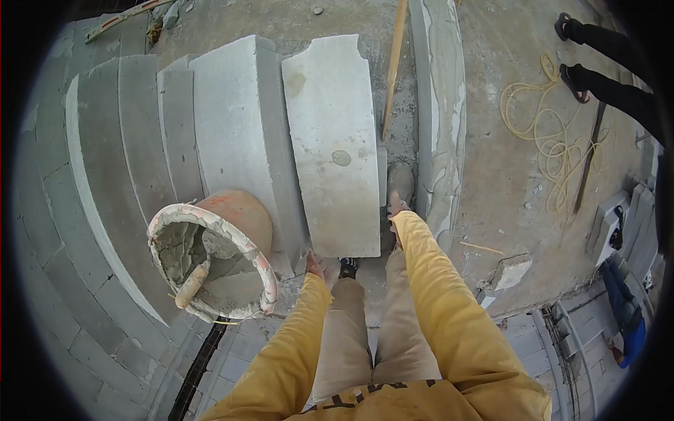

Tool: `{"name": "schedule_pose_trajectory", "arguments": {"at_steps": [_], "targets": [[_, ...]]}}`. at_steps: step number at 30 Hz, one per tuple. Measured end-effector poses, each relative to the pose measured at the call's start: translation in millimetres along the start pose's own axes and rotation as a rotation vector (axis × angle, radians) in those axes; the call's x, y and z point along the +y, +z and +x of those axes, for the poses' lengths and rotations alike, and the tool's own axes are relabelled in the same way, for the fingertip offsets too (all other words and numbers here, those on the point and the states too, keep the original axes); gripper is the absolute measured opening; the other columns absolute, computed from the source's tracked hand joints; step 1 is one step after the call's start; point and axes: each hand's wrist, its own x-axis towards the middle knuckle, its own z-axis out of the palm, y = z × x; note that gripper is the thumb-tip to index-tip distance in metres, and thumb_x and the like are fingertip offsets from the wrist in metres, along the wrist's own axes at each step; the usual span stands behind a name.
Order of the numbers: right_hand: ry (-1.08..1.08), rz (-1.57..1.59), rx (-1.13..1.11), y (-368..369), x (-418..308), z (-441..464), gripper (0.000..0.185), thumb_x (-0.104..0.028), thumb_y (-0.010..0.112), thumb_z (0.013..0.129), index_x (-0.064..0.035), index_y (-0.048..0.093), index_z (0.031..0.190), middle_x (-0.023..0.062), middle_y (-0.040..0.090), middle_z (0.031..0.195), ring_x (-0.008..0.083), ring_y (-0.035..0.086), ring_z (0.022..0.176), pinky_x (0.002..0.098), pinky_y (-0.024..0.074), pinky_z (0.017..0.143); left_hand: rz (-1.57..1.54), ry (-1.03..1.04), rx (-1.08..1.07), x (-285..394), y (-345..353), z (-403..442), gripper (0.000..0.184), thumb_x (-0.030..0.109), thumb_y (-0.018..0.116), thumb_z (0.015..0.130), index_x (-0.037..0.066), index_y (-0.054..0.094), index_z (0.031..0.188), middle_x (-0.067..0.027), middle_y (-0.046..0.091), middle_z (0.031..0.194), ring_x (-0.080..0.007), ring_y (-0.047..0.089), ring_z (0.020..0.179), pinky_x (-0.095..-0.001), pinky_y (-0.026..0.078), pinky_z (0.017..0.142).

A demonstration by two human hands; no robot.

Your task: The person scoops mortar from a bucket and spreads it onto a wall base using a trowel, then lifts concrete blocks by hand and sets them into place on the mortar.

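"Bending over what, in the head view?"

"My pale block (333,147), left of the low wall (423,105). My left hand (314,265) meets its near left corner; my right hand (399,205) is beside its right edge. Whether either grips, I cannot tell."

"Progress?"

"Mortar (446,84) looks spread along the wall; the block remains off it."

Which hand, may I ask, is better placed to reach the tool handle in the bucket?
Left hand, probably: it is nearer the bucket and tool handle; the right hand is beyond the block.
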Motion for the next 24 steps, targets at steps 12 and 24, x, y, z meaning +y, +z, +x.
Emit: {"name": "schedule_pose_trajectory", "arguments": {"at_steps": [12,24], "targets": [[-0.212,0.729,-0.358,98.2,64.8,137.5,0.083,-0.068,0.032,0.091,-0.0007,0.044,0.137,0.0173,0.049,0.136,0.0291,0.046,0.126,0.0364,0.0354,0.105,0.023,0.106,0.172,-7.1,7.9,107.3,0.054,0.053,0.033,0.095,0.015,0.049,0.131,-0.0058,0.051,0.135,-0.0253,0.048,0.123,-0.0436,0.043,0.098],[-0.502,0.209,-0.091,-16.1,-18.0,-93.5,0.091,-0.066,0.05,0.085,0.0045,0.034,0.141,0.0207,0.043,0.139,0.0289,0.041,0.131,0.0368,0.0318,0.108,0.378,0.512,0.033,41.8,67.2,-10.7,0.073,0.058,0.03,0.097,-0.004,0.049,0.13,-0.0179,0.056,0.128,-0.032,0.053,0.116,-0.0373,0.036,0.103]]}}
